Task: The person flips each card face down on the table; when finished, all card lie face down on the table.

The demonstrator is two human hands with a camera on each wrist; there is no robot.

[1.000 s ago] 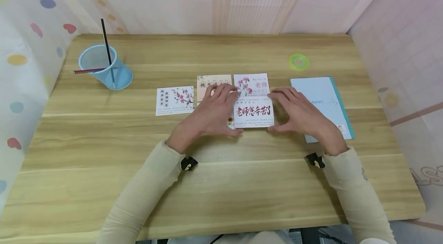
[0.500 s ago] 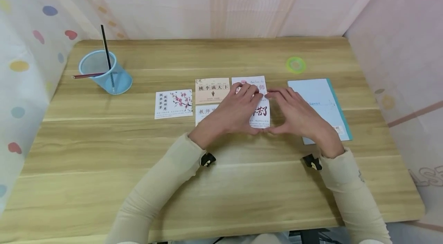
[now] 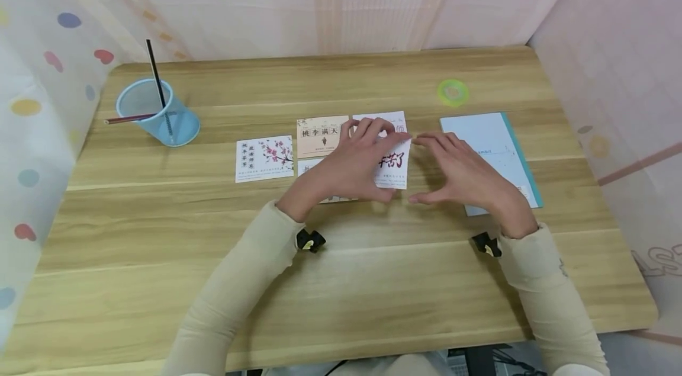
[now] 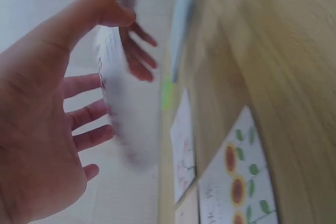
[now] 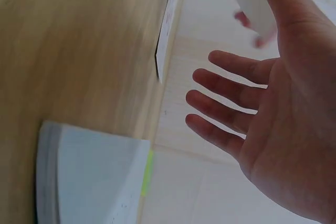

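The left hand (image 3: 348,170) pinched the white card (image 3: 393,158) and lifted it off the table (image 3: 341,281), just right of the beige card (image 3: 318,134); the right hand (image 3: 459,172) hovered beside it, fingers relaxed and empty. The step in hand appeared to be picking the card up, and the next move likely called for a steady two-handed hold. A notebook (image 3: 492,148) lay further right of the beige card.
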